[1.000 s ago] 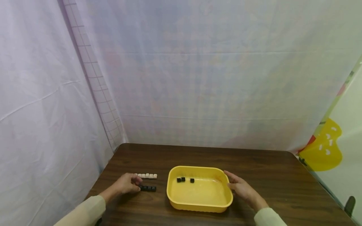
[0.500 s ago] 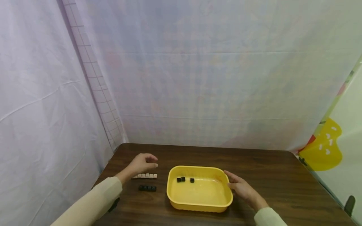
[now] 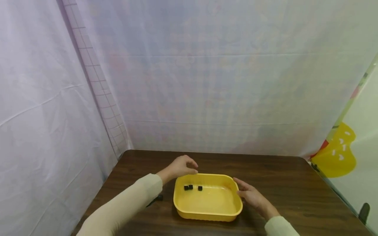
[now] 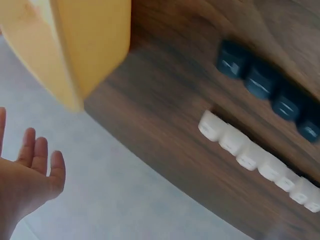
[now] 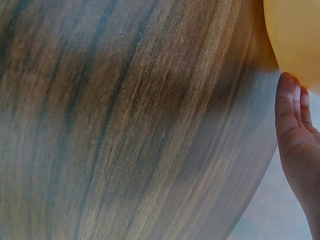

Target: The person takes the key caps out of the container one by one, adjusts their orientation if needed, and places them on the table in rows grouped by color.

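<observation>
My left hand [image 3: 180,167] hovers at the back left rim of a yellow plastic tray [image 3: 206,216], thumb and fingers apart and nothing visible between them. Inside the tray sit three small black cubes [image 3: 200,188]. My right hand [image 3: 253,197] rests on the tray's right side; the right wrist view shows its straight fingers [image 5: 286,100] touching the outer wall. In the left wrist view, a short row of black cubes [image 4: 260,82] with light marks lies on the table beside a longer row of white cubes [image 4: 247,156]. The left sleeve hides most of both rows in the head view.
The dark wood-grain table [image 3: 295,190] has a rounded far edge close to a pale hanging curtain [image 3: 206,98]. Another white curtain [image 3: 44,131] hangs along the left side. A yellow printed shape [image 3: 336,157] shows on the sheet at right.
My left hand has left the black row, risen, and moved right over the white row to the tray's back left rim. The right hand and the tray stay put.
</observation>
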`<state>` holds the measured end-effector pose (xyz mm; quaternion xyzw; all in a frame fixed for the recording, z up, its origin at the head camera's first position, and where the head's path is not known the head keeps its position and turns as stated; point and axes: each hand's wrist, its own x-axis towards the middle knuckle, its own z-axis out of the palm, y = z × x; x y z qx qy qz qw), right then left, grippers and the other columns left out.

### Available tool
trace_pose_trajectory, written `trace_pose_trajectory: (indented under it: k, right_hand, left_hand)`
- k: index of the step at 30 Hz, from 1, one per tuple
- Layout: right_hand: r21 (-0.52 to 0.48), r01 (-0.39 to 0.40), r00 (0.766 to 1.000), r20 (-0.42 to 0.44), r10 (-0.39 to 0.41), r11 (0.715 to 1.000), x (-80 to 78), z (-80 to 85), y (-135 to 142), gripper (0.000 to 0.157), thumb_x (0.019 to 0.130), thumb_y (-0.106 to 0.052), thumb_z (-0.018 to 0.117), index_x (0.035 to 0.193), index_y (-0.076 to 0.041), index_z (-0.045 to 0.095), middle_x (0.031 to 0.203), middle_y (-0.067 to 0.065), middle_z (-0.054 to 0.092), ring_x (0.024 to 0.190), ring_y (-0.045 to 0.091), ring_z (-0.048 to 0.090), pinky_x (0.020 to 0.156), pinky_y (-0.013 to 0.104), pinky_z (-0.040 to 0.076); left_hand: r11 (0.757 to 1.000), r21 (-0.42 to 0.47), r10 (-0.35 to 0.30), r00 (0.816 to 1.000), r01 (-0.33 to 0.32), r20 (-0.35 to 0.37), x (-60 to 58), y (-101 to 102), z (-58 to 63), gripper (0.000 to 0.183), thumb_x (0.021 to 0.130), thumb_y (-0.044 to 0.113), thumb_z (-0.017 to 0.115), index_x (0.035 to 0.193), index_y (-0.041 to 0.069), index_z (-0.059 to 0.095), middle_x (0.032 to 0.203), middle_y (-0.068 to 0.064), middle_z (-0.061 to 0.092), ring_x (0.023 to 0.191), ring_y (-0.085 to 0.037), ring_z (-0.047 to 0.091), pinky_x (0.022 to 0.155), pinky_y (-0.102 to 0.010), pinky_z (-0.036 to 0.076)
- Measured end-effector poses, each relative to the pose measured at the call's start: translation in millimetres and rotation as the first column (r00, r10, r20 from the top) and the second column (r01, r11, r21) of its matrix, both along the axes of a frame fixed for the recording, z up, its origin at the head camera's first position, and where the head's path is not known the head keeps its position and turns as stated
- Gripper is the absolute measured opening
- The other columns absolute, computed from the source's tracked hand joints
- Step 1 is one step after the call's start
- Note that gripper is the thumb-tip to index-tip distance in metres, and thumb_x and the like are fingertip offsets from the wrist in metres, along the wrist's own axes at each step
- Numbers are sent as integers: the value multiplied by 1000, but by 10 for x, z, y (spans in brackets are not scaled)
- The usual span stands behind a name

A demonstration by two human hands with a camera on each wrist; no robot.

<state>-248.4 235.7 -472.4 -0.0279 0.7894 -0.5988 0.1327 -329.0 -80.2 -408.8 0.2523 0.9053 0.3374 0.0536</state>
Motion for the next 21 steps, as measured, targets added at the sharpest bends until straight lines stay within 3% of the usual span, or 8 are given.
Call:
trace_pose_trajectory:
  k: [9,21]
  right_hand:
    - [2,-31,999,21,31,1000,-22,-19,42,61,100,-6,49,155,0,25,150,40,25,114,34,56,83,43,53]
    - [-24,-61,998,-12,61,998,-9,-12,42,61,100,-5,48,155,4,21,147,41,29,108,32,58,81,42,54]
  left_hand:
    - [987,-155,-51,998,47,-23,13,286,-204,23,91,29,74,111,19,76,125,4,61,126,-24,48,108,-60,28]
    - [950,-309,-60,995,33,-78,97,422,-388,16,88,36,76,102,28,78,122,4,59,119,-24,48,103,-53,33]
